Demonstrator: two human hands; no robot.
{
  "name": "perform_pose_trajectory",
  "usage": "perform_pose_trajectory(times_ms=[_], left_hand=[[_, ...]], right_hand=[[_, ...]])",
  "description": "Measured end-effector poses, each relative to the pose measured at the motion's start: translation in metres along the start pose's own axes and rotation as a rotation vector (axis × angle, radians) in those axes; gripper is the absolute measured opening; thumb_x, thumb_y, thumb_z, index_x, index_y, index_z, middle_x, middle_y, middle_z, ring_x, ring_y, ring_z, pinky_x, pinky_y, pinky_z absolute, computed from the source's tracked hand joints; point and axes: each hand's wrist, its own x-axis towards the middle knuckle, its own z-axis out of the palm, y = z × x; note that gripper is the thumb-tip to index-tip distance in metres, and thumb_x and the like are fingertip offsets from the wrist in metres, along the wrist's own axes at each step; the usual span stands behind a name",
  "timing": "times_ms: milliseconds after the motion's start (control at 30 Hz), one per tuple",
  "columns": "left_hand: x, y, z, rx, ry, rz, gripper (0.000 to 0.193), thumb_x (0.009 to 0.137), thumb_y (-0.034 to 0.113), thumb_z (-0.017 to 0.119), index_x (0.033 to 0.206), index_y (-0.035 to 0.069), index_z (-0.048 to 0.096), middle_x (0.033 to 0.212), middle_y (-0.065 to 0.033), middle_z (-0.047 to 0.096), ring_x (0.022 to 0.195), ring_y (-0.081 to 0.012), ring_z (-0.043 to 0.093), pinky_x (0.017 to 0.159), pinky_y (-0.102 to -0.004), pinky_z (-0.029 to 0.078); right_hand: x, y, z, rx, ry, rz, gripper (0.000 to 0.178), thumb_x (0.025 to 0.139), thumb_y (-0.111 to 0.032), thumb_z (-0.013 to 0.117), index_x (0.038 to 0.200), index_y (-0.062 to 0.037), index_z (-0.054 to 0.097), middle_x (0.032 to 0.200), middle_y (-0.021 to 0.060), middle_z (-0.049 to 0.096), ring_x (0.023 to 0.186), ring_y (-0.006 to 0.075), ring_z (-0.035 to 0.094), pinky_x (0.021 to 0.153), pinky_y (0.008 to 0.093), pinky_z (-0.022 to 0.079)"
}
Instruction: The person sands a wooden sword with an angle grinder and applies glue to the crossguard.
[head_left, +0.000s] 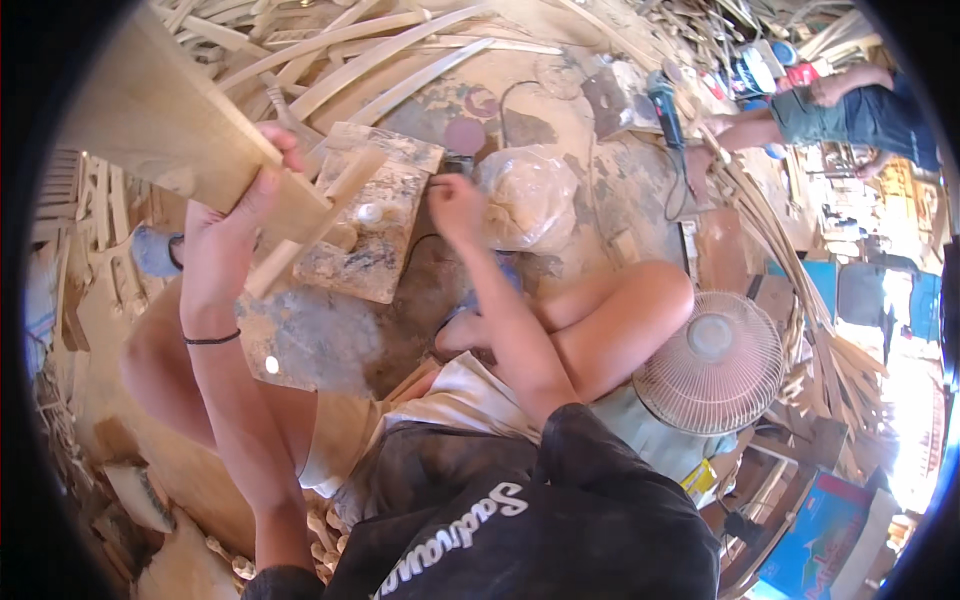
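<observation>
My left hand (232, 225) is closed round the lower edge of a wide pale wooden board (170, 120), thumb on its near face. The board is raised and tilted at the upper left. Its lower end hangs over a low, dust-coated wooden block (355, 270). A narrow wooden strip (350, 185) lies slantwise across that block, beside a small white round thing (370, 213). To the block's right, my right hand (457, 210) is closed, slightly blurred, at a small dark object (455, 165). What its fingers hold, if anything, is hidden.
A clear plastic bag (530, 195) sits right of my right hand, near a reddish disc (465, 136). Curved wood pieces (390, 60) pile up at the back. A corded power tool (661, 100) lies near another person's leg (745, 130). A fan (710, 360) stands by my right knee.
</observation>
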Motion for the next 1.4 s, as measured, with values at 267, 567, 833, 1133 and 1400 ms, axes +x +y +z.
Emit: perform_pose_trajectory(times_ms=[267, 567, 833, 1133, 1400], left_hand=[[-0.004, 0.000, 0.000, 0.025, -0.093, -0.023, 0.043, 0.115, 0.023, 0.065, 0.152, 0.007, 0.050, 0.130, 0.0006, 0.058, 0.121, -0.0105, 0.051, 0.108, -0.0298, 0.046], [-0.001, 0.013, 0.010, -0.032, 0.039, -0.019, 0.061, 0.115, 0.032, 0.066, 0.164, 0.008, 0.038, 0.152, -0.0014, 0.049, 0.135, -0.0124, 0.048, 0.115, -0.0337, 0.044], [0.007, 0.009, 0.026, -0.011, -0.016, 0.050, 0.062, 0.114, 0.033, 0.068, 0.166, 0.008, 0.043, 0.140, 0.0011, 0.051, 0.125, -0.0115, 0.048, 0.115, -0.0325, 0.039], [0.008, 0.004, 0.039, -0.071, -0.017, 0.090, 0.071, 0.111, 0.033, 0.074, 0.160, 0.001, 0.035, 0.144, -0.0068, 0.048, 0.136, -0.0179, 0.047, 0.118, -0.0354, 0.041], [0.009, -0.001, 0.042, 0.285, 0.003, 0.136, 0.071, 0.111, 0.025, 0.072, 0.164, 0.003, 0.030, 0.146, -0.0099, 0.047, 0.137, -0.0204, 0.046, 0.117, -0.0366, 0.042]], right_hand=[[0.015, 0.181, -0.103, -1.116, -0.057, 0.431, 0.026, 0.101, -0.027, 0.069, 0.102, -0.0072, 0.087, 0.104, 0.0179, 0.084, 0.097, 0.0368, 0.083, 0.084, 0.0470, 0.067], [0.009, 0.161, -0.089, -1.103, -0.054, 0.273, 0.025, 0.102, -0.023, 0.067, 0.098, -0.0059, 0.085, 0.101, 0.0167, 0.083, 0.094, 0.0381, 0.082, 0.080, 0.0495, 0.065], [0.045, 0.073, -0.100, -0.710, 0.188, 0.135, 0.030, 0.095, -0.032, 0.073, 0.098, -0.0055, 0.087, 0.094, 0.0208, 0.082, 0.087, 0.0376, 0.080, 0.081, 0.0482, 0.062], [-0.067, -0.226, -0.060, -0.097, -0.088, -0.089, 0.014, 0.088, -0.018, 0.084, 0.095, -0.0059, 0.086, 0.083, 0.0107, 0.077, 0.070, 0.0251, 0.070, 0.066, 0.0391, 0.054], [-0.084, -0.234, -0.031, -0.429, -0.013, -0.414, 0.007, 0.087, -0.019, 0.082, 0.090, -0.0132, 0.085, 0.080, 0.0060, 0.064, 0.079, 0.0269, 0.066, 0.076, 0.0451, 0.045]])
